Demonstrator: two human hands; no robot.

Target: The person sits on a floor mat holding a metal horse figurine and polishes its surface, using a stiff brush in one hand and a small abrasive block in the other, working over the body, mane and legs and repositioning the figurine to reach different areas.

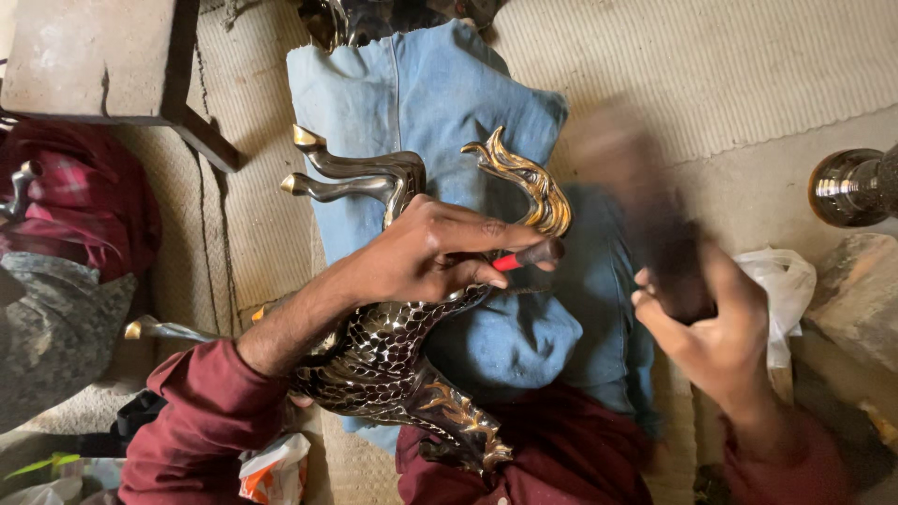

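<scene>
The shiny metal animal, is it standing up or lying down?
Lying down. The metal animal rests sideways on the blue cloth, its legs pointing sideways.

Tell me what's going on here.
A person in maroon sleeves sits over a shiny metal animal figure that lies on blue denim cloth. The left hand rests on the figure and grips a red-handled tool with its tip by the golden mane. The right hand holds a dark object, blurred in motion, raised beside it.

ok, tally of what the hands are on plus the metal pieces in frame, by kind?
Metal animal figure: 1
Red-handled tool in the left hand: 1
Dark blurred block in the right hand: 1
Shiny metal stand: 1
Total: 4
</scene>
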